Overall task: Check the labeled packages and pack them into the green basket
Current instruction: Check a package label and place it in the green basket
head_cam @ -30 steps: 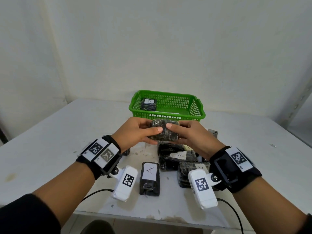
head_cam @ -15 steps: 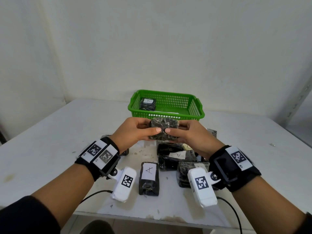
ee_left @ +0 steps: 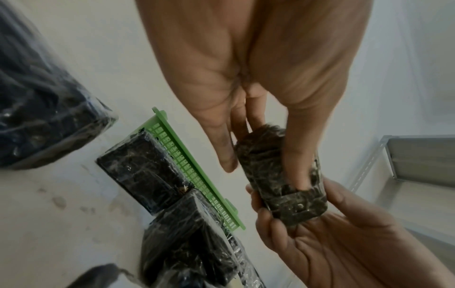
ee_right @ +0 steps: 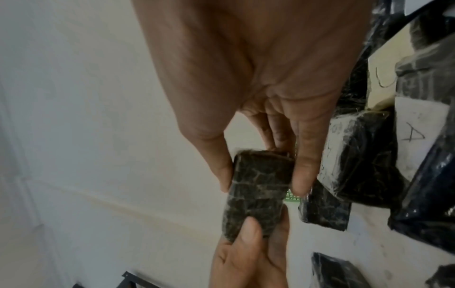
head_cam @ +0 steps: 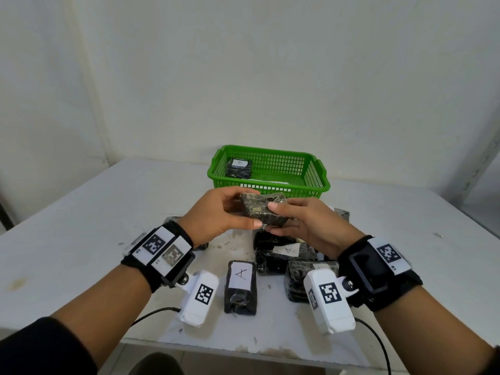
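Note:
Both hands hold one dark plastic-wrapped package (head_cam: 263, 209) in the air just in front of the green basket (head_cam: 270, 189). My left hand (head_cam: 224, 212) pinches its left end, thumb under and fingers over. My right hand (head_cam: 300, 220) pinches its right end. No label shows on the package's visible faces (ee_left: 280, 183) (ee_right: 256, 193). One package labelled B (head_cam: 239, 167) lies in the basket's back left corner. Several more wrapped packages lie on the table below my hands, one labelled A (head_cam: 240, 284) nearest me and another A (head_cam: 284, 253) behind it.
The white table (head_cam: 94, 226) reaches a wall behind the basket. A metal shelf upright (head_cam: 481, 163) stands at the far right. Cables from the wrist cameras trail over the table's near edge (head_cam: 243, 353). Another dark package (head_cam: 173, 220) lies partly hidden under my left wrist.
The held package has tilted between my hands, its near long edge now turned down toward me. Both hands stay in about the same place in front of the basket.

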A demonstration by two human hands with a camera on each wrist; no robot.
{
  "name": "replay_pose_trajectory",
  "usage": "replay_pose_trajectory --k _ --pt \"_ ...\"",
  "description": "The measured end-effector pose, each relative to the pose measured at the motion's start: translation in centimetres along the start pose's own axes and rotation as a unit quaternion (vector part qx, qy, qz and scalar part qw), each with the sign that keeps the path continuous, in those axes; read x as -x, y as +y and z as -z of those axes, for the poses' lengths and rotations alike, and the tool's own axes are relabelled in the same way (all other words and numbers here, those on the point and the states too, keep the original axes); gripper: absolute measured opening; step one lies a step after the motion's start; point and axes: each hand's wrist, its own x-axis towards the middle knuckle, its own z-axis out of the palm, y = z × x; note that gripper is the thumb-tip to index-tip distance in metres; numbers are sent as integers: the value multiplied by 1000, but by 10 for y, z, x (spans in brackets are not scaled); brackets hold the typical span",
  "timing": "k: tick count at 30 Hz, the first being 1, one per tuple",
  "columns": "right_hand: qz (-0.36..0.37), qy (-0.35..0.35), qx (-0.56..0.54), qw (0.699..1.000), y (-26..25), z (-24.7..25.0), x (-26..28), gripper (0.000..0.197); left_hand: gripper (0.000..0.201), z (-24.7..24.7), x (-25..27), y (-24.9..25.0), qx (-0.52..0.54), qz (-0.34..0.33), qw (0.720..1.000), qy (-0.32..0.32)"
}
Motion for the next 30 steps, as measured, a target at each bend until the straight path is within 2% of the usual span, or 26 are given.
replay_pose_trajectory --k 2,5,8,15,19,22,25,30 --pt "22 15 -22 999 0 0 -1 39 56 -3 1 -1 38 34 998 -27" --pt "39 31 4 999 2 1 -2 47 48 -5 -1 -3 79 71 994 3" --pt "33 26 36 998 4 2 -2 44 43 -4 -1 -6 53 63 996 21" --pt "40 50 43 997 7 1 -4 41 55 -5 0 -5 70 72 995 4" --pt "29 36 32 998 7 -1 -4 44 47 -4 0 -6 70 76 994 34" --pt "20 21 12 999 6 -2 -4 47 57 -2 0 -5 95 91 991 35" --pt "41 33 57 997 6 -1 -4 40 52 -1 1 -5 83 97 992 4" --pt "104 59 133 984 5 -2 -4 43 39 1 1 -4 56 85 995 19"
